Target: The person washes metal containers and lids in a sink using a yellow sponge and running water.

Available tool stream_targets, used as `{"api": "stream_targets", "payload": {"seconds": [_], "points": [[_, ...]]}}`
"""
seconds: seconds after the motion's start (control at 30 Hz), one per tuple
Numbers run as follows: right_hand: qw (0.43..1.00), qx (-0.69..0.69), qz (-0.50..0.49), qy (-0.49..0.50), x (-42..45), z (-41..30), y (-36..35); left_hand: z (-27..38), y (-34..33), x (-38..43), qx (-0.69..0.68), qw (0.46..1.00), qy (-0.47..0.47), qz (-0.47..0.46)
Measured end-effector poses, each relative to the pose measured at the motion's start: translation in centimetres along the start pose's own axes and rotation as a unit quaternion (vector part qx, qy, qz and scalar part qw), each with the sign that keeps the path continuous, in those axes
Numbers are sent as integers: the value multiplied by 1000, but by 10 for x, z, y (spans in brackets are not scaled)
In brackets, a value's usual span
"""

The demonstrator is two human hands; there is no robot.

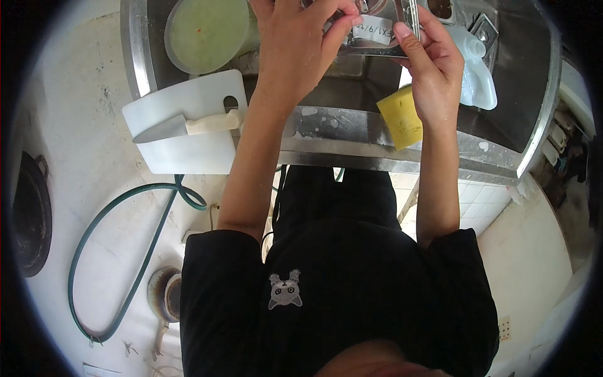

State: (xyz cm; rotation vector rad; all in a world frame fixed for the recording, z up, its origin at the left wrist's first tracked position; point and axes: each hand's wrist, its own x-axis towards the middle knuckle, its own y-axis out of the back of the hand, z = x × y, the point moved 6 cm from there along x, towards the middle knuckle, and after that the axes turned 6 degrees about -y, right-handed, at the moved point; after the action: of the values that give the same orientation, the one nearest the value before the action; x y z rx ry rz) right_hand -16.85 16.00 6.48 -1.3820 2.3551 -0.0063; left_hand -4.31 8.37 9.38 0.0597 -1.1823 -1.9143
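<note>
My right hand [435,70] grips a clear plastic container [372,50] by its side wall, thumb on the near face. A small white paper label [373,29] bearing writing is stuck to it. From the left, my left hand [301,42] reaches over the container. Its thumb and forefinger pinch at the label's left edge, while the other fingers are partly cut off by the top of the picture. Both hands are above a stainless steel sink [330,89]. Below my right wrist, a yellow sponge [400,118] lies on the sink's front rim, partly hidden by the forearm.
A white cutting board [188,158] with a knife [183,126] on it rests at the sink's left edge. Behind it stands a round tub [207,35], pale green inside. A light blue plastic bottle [473,75] lies at right. A green hose [108,212] loops at lower left.
</note>
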Motion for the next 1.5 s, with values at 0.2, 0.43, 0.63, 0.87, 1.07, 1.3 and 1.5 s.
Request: {"api": "stream_targets", "payload": {"seconds": [0.2,0.43,0.63,0.87,1.07,1.3,1.5], "points": [[998,-53,28,-28,-7,-9,1,15,-1,0,41,998,0,44],[998,2,39,51,-12,-9,-6,20,-3,-9,65,998,-3,26],[996,79,10,40,-15,-13,-6,21,-13,-30,-6,998,-70,1],[996,29,83,5,-15,-7,5,-22,-5,-58,-295,900,252,198],[995,62,71,36,-14,-6,12,-53,15,-44,12,977,214,12],[988,95,102,-65,-23,10,11,36,1,-17,-54,994,-31,94],[996,60,60,-28,-22,15,16,38,-14,-6,-145,988,25,37]]}}
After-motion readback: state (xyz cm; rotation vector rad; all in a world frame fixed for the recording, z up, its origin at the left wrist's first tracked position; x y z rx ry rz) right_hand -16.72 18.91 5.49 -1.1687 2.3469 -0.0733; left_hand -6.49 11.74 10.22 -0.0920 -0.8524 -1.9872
